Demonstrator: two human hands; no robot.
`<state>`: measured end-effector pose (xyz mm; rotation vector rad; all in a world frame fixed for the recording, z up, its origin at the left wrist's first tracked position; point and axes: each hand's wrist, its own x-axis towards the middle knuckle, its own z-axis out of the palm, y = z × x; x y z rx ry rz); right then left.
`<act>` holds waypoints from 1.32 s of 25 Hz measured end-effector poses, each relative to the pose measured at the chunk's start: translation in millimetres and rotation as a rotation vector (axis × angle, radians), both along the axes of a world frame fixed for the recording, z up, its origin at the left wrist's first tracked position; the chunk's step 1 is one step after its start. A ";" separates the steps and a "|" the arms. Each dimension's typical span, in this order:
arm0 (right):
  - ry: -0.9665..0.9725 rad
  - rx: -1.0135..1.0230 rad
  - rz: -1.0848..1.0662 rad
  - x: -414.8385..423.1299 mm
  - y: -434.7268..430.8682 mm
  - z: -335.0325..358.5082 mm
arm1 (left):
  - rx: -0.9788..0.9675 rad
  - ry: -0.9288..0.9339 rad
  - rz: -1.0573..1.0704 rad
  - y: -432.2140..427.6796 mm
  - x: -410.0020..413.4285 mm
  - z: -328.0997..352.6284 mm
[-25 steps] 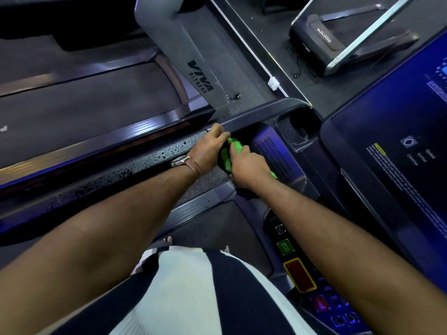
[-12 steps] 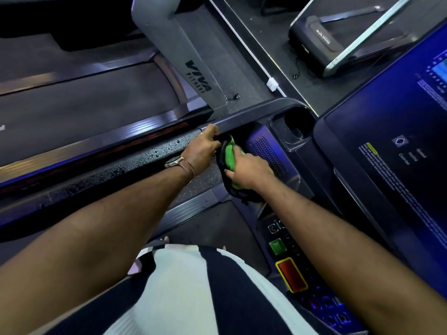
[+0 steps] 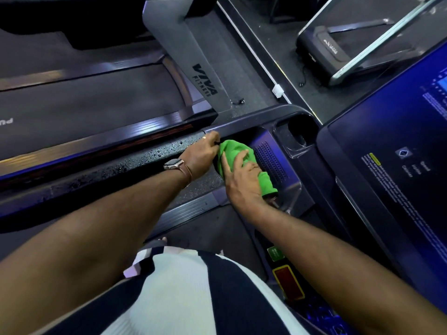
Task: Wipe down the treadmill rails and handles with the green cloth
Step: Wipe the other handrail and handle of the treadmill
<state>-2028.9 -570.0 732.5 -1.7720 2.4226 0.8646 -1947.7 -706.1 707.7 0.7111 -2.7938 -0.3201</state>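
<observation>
The cloth (image 3: 232, 151) lies under the right hand (image 3: 244, 183), just right of the left hand (image 3: 200, 157).

The grey upright (image 3: 183, 56) reads "VIVA FITNESS".

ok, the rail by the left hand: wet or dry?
Wet. Droplets bead along the black rail beside the left hand; the green cloth sits bunched under the right hand.

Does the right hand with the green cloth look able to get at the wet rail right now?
Probably, once the left hand shifts: it lies over the rail between the green cloth under the right hand and the droplets. Nothing else blocks it.
</observation>
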 end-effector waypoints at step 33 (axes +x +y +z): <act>-0.128 -0.054 0.173 -20.6 37.3 14.7 | 0.003 0.051 -0.166 -16.6 35.9 -2.1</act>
